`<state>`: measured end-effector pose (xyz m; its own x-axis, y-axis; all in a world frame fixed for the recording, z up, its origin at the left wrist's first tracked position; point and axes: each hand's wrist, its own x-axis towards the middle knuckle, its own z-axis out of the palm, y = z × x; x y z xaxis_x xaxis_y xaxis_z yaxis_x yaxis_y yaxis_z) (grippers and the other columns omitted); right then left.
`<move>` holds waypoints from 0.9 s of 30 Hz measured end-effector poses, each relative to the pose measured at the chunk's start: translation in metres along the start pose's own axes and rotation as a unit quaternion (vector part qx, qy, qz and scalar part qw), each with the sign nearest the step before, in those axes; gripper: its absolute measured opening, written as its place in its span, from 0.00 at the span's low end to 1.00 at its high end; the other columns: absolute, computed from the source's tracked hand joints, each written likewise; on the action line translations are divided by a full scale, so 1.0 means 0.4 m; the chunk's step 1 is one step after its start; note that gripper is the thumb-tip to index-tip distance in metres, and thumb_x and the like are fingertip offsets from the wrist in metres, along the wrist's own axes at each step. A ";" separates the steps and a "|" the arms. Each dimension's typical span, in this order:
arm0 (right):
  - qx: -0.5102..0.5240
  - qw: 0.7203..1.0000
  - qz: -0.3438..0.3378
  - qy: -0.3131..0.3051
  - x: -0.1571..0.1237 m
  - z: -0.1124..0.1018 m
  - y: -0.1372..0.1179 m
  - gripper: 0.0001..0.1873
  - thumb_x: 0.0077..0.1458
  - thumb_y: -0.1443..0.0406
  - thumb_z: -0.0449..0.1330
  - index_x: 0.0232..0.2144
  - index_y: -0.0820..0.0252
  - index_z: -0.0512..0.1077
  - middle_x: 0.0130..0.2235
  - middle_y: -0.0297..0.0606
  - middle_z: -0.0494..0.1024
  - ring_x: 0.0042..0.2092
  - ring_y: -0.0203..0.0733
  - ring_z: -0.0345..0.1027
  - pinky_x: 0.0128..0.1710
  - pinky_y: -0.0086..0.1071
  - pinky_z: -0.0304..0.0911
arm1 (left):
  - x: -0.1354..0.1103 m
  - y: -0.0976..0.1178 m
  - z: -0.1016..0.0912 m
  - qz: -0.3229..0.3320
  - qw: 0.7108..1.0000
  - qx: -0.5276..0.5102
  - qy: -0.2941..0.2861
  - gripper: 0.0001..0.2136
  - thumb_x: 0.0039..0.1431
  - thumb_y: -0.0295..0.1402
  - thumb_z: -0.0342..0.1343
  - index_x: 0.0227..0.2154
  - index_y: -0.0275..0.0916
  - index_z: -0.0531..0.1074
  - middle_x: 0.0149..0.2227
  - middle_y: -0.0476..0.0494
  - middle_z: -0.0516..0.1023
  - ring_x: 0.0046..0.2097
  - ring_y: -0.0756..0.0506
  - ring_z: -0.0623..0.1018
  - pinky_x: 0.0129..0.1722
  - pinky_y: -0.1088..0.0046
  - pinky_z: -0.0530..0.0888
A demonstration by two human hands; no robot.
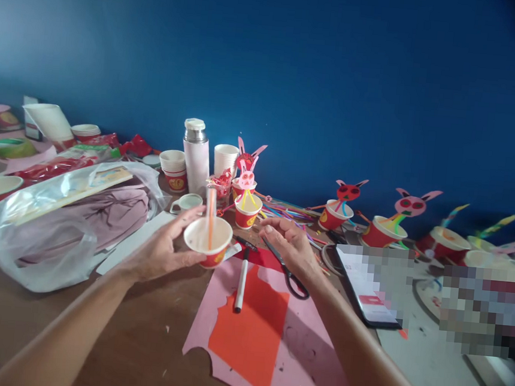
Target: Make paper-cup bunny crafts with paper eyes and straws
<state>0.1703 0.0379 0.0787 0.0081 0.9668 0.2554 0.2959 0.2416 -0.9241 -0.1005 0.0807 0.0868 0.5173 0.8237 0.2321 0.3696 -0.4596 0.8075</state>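
My left hand (162,248) is wrapped round a small red paper cup (208,241) with a white inside, held just above the table. An orange straw (211,216) stands upright in the cup. My right hand (287,243) hovers to the right of the cup with its fingers curled loosely, holding nothing that I can see. Black-handled scissors (289,274) lie just beneath that hand. A white marker (241,285) lies on pink paper (302,353), beside an orange paper sheet (251,336).
Finished cup animals (412,209) with paper heads stand in a row along the blue wall. A white flask (196,154), stacked cups (173,170), a clear plastic bag (65,224) and a phone (366,286) surround the work spot on the wooden table.
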 end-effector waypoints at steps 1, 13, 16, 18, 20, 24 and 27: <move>0.001 1.000 -0.001 -0.004 0.000 0.001 0.002 0.17 0.58 0.53 0.55 0.42 0.58 0.71 0.38 0.39 0.77 0.39 0.41 0.70 0.37 0.33 0.62 | 0.000 -0.007 -0.020 0.003 0.999 -0.003 0.036 0.38 0.48 0.41 0.63 0.61 0.43 0.53 0.64 0.42 0.57 0.62 0.34 0.60 0.58 0.60 0.66; -0.054 0.998 0.005 -0.030 -0.008 0.015 -0.014 0.12 0.57 0.59 0.55 0.40 0.57 0.73 0.39 0.36 0.77 0.41 0.42 0.70 0.40 0.33 0.62 | 0.029 -0.076 -0.061 -0.047 0.980 0.118 0.152 0.32 0.51 0.42 0.59 0.58 0.44 0.57 0.60 0.40 0.64 0.59 0.36 0.66 0.56 0.57 0.67; -0.054 0.998 0.002 -0.040 -0.009 0.016 -0.013 0.11 0.58 0.59 0.55 0.39 0.56 0.74 0.39 0.35 0.77 0.40 0.41 0.70 0.40 0.33 0.62 | 0.033 -0.083 -0.044 -0.053 0.983 0.101 0.145 0.33 0.52 0.44 0.58 0.59 0.44 0.55 0.59 0.40 0.65 0.58 0.37 0.68 0.55 0.59 0.68; -0.051 0.998 0.007 -0.049 -0.011 0.016 -0.012 0.11 0.57 0.58 0.55 0.38 0.55 0.73 0.39 0.34 0.77 0.39 0.40 0.69 0.40 0.33 0.62 | 0.036 -0.086 -0.037 -0.053 0.988 0.083 0.123 0.34 0.51 0.45 0.59 0.60 0.44 0.54 0.59 0.40 0.65 0.57 0.38 0.69 0.55 0.60 0.68; -0.046 0.997 0.015 -0.058 -0.012 0.018 -0.010 0.11 0.57 0.58 0.55 0.38 0.55 0.73 0.38 0.34 0.77 0.39 0.40 0.70 0.40 0.33 0.62 | 0.038 -0.089 -0.033 -0.048 0.990 0.075 0.106 0.36 0.50 0.46 0.59 0.60 0.44 0.54 0.59 0.40 0.65 0.57 0.37 0.69 0.55 0.60 0.68; -0.047 0.996 0.023 -0.070 -0.011 0.021 -0.008 0.11 0.57 0.59 0.55 0.38 0.56 0.73 0.38 0.34 0.77 0.38 0.39 0.70 0.38 0.32 0.63 | 0.043 -0.101 -0.029 -0.060 0.993 0.066 0.082 0.38 0.49 0.48 0.60 0.61 0.43 0.52 0.60 0.39 0.64 0.57 0.37 0.68 0.56 0.60 0.66; -0.063 0.995 0.019 -0.077 -0.010 0.024 -0.010 0.10 0.56 0.61 0.55 0.36 0.57 0.74 0.36 0.34 0.77 0.36 0.37 0.70 0.37 0.30 0.63 | 0.045 -0.114 -0.026 -0.062 0.993 0.050 0.086 0.38 0.50 0.47 0.59 0.62 0.43 0.51 0.61 0.39 0.62 0.58 0.37 0.67 0.56 0.60 0.67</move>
<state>0.1598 0.0338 0.0786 -0.1226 0.9787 0.1648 0.4156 0.2014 -0.8870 -0.1160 0.1199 0.0598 0.3269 0.9168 0.2293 0.5013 -0.3739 0.7803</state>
